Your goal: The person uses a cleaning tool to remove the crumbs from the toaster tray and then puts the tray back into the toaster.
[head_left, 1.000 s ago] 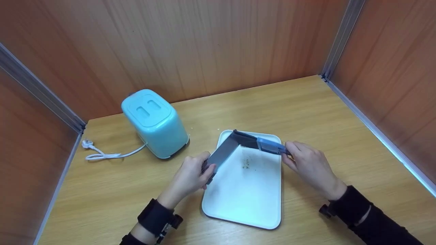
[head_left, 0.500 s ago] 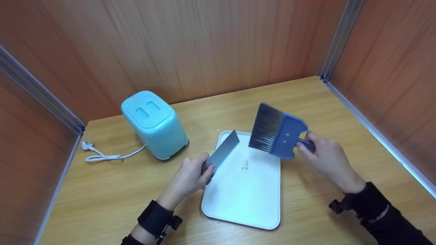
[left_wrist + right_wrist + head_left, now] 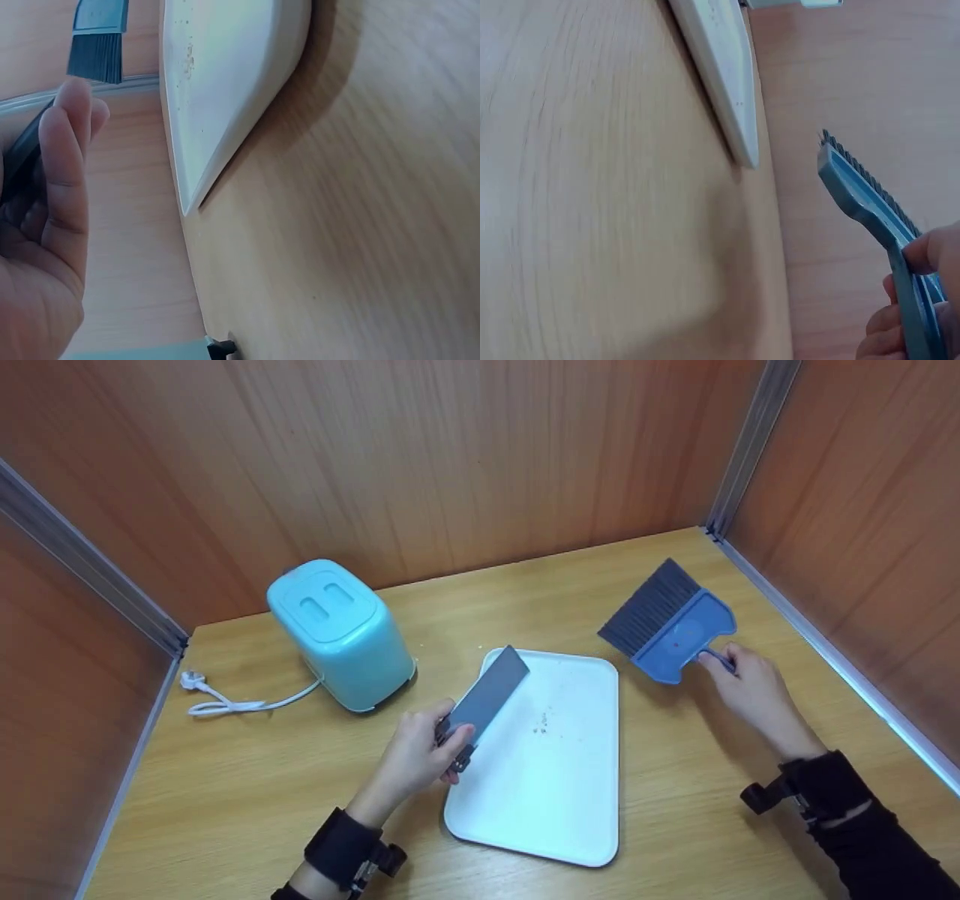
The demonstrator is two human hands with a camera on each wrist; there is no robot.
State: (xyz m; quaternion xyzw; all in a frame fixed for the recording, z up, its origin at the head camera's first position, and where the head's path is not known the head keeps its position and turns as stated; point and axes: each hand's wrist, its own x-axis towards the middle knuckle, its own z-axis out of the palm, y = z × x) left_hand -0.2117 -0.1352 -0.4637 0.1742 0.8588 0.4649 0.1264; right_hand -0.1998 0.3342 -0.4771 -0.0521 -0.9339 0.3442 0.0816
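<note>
— What did the hands have hold of?

— The right hand point(image 3: 754, 690) gripped the handle of the blue brush point(image 3: 670, 622), bristles pointing away from it, off the white tray point(image 3: 570, 817) to its right. The left hand point(image 3: 420, 754) pinched the grey crumb plate point(image 3: 489, 697), tilted over the tray's left rim.

— And beyond the left grip?

— Crumbs point(image 3: 540, 725) lay just right of it; the turquoise toaster point(image 3: 339, 631) stood further left, with its white cord point(image 3: 225, 699).
</note>
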